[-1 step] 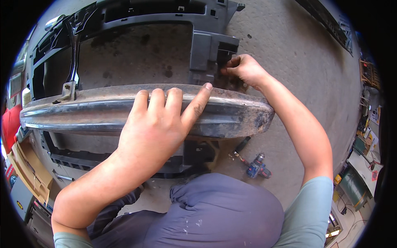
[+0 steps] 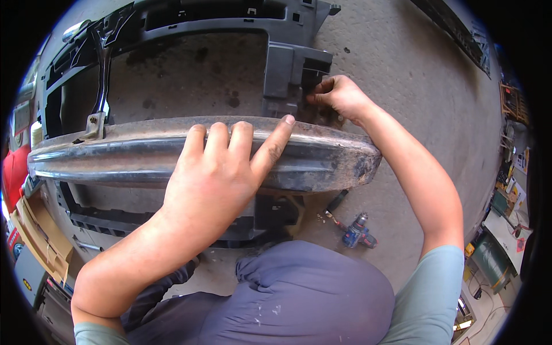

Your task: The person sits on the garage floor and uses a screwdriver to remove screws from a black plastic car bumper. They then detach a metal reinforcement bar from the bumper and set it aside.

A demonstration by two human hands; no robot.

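Note:
A long rusty metal beam (image 2: 322, 158) lies across a black plastic frame (image 2: 287, 63) on the concrete floor. My left hand (image 2: 221, 172) lies on the middle of the beam, its fingers curled over the top edge and the index finger stretched out. My right hand (image 2: 339, 98) reaches past the beam's right end. Its fingertips are pinched on the edge of a black bracket (image 2: 299, 72) on the frame's right side. What the fingertips hold there is hidden. My knees in grey trousers (image 2: 310, 293) are just below the beam.
A blue and red cordless drill (image 2: 357, 231) lies on the concrete floor (image 2: 402, 69) to the right of my knees, with a dark tool handle (image 2: 336, 201) beside it. Cardboard (image 2: 40, 236) and a red object (image 2: 14, 172) sit at the left edge. Cluttered shelves stand at the far right.

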